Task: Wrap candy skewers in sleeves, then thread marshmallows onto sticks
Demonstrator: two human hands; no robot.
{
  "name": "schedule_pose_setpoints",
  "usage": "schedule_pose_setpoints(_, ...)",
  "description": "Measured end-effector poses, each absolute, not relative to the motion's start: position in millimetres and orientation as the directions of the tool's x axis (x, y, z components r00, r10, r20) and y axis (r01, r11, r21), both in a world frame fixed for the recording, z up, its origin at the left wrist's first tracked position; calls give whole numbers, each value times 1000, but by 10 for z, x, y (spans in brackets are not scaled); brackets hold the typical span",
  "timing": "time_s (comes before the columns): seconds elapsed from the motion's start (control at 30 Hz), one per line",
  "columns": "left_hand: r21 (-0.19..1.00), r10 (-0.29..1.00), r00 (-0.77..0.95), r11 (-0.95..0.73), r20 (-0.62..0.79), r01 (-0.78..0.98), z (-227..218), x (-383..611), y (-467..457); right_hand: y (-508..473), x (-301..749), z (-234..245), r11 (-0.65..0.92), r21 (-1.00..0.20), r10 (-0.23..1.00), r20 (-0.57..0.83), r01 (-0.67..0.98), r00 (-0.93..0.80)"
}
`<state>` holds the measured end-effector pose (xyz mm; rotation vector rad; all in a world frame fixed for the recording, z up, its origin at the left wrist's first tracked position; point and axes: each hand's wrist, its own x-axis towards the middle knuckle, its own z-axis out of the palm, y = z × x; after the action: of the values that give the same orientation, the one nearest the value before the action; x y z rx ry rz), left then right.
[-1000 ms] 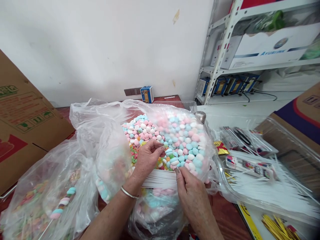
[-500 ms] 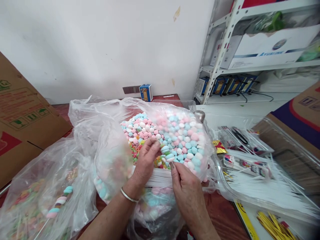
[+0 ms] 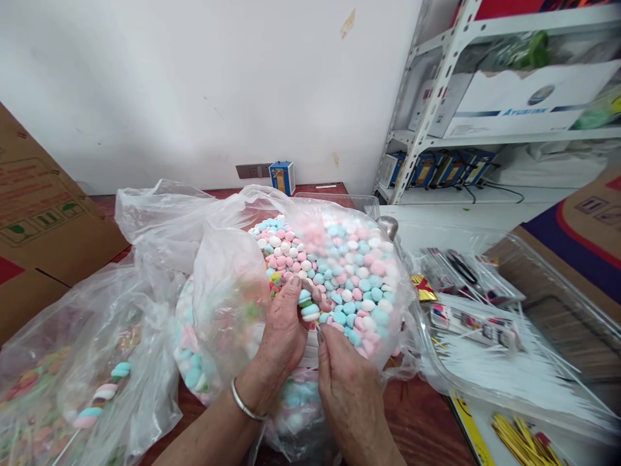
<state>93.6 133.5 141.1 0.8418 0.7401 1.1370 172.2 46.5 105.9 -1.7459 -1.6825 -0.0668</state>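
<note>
Over an open clear bag (image 3: 228,252) of pink, blue and white marshmallows, my two hands meet on a candy skewer (image 3: 309,307). It carries blue-and-white marshmallows with a green piece between them. My left hand (image 3: 284,317), a silver bangle at its wrist, is closed round the threaded candies, its fingers behind them. Just below, my right hand (image 3: 344,378) is closed, thumb and finger pinching at the skewer's stick end; much of the stick is hidden. Loose marshmallows (image 3: 347,301) lie behind both hands, with small colourful gummy candies (image 3: 275,281) beside my left hand.
At left, a clear bag (image 3: 160,382) holds finished-looking candy skewers (image 3: 99,395), beside a cardboard box (image 3: 53,220). To the right, a clear plastic tray (image 3: 436,375) contains white sticks (image 3: 490,369) and packets. Gold twist ties (image 3: 521,440) lie in front of it. White shelving (image 3: 431,110) stands behind.
My left hand has gone from pinching near the skewer's top to wrapping round the candies. Both hands and the skewer have shifted slightly left and down. The bag's left flap has folded inward.
</note>
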Motion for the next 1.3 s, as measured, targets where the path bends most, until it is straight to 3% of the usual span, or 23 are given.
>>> schedule_pose_setpoints(0.17,869,967,250,169,-55,-465,1324,967,1286,535,1660,1063,82,-476,870,463,876,170)
schedule_pose_setpoints(0.33,909,969,243,135,-38,-395,1167,940,1276,653,1608,1095,-14,-583,925,301,813,231)
schedule_pose_setpoints(0.5,981,970,241,22,25,-192,1199,909,1328,820,1714,1157,25,-872,949,174,489,261)
schedule_pose_setpoints(0.6,997,952,306,-8,31,-75,1260,927,1464,871,1960,1222,50,-949,927,160,311,340)
schedule_pose_setpoints(0.67,971,915,383,-193,127,140,1263,958,1590,857,2170,1258,-1,-963,890,122,269,439)
schedule_pose_setpoints(0.7,898,870,455,-342,191,277,1249,980,1654,840,2271,1269,-32,-964,870,102,263,482)
schedule_pose_setpoints(0.8,574,704,666,-660,246,486,1159,1065,1803,788,2478,1276,-97,-931,843,110,351,526)
schedule_pose_setpoints(0.87,515,672,704,-698,230,497,1093,1127,1852,783,2506,1274,-140,-832,843,184,537,505)
schedule_pose_setpoints(0.97,511,686,690,-689,232,513,1040,1179,1860,852,2415,1274,-229,-530,875,254,816,411)
schedule_pose_setpoints(1.07,523,727,643,-656,244,544,1058,1137,1814,979,2284,1250,-253,-346,913,223,904,341)
schedule_pose_setpoints(1.2,578,808,525,-570,266,584,1159,960,1703,1097,2237,1177,-258,-373,914,204,891,350)
schedule_pose_setpoints(1.3,856,900,416,-312,128,412,1238,823,1627,1077,2283,1151,-246,-438,906,213,865,366)
